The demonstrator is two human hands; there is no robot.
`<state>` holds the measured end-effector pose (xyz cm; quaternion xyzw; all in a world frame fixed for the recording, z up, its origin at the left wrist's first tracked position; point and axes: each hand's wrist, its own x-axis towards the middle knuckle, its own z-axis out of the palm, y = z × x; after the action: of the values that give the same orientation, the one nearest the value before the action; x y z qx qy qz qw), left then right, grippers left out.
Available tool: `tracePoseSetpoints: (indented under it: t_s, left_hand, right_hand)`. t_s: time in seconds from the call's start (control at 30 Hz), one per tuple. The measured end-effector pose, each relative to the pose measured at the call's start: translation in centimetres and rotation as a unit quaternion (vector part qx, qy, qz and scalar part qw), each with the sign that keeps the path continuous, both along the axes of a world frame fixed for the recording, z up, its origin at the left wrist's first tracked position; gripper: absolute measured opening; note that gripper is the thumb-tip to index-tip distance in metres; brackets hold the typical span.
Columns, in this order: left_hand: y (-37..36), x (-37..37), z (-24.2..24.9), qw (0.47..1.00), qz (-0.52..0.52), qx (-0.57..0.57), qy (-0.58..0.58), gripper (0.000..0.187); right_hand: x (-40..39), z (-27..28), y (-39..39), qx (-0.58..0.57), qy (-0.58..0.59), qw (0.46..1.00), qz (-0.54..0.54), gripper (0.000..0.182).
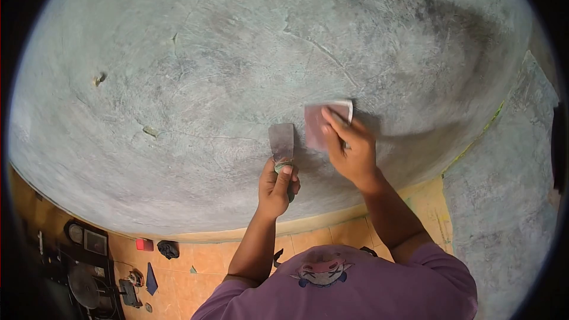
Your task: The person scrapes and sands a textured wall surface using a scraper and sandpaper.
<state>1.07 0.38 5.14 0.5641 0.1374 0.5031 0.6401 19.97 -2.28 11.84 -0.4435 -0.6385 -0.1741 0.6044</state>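
My left hand [278, 188] is wrapped round the green handle of a scraper [281, 143], whose flat dark blade points up in front of the wall. To its right, my right hand [354, 149] holds a reddish-brown square sheet [315, 124] with a pale edge, perhaps sandpaper, against the grey-green wall [225, 101]. Its fingers are bent over the sheet and slightly blurred. The sheet's right edge is a little lifted. A raised crack runs down the wall above the right hand.
Chipped spots mark the wall at the left. On the orange tiled floor [184, 284] lie a red box [144, 245], a black bundle [168, 249] and a blue cloth-like piece [152, 280]. A fan [84, 285] and dark furniture stand at the lower left. A wall corner is at the right.
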Motion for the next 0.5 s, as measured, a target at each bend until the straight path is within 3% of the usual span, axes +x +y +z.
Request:
tracePoseSetpoints:
  t_s: [0.13,0.3,0.47,0.5]
  left_hand:
    - [0.0,-0.2,0.5,0.999,0.004,-0.035,0.003,0.017]
    - [-0.2,0.0,0.2,1.0,0.0,-0.021,-0.001,0.016]
    - [-0.1,-0.2,0.3,1.0,0.003,-0.026,0.004,0.016]
    - [-0.2,-0.3,0.3,1.0,0.0,-0.025,0.009,0.016]
  right_hand:
    - [1.2,-0.5,-0.8,0.012,0.046,0.999,0.007,0.029]
    - [1.2,3.6,-0.3,0.046,0.05,0.998,-0.003,0.029]
    - [0.3,-0.7,-0.6,-0.043,-0.002,0.999,0.01,0.03]
    - [0.4,-1.1,-0.5,-0.012,0.01,0.999,0.028,0.03]
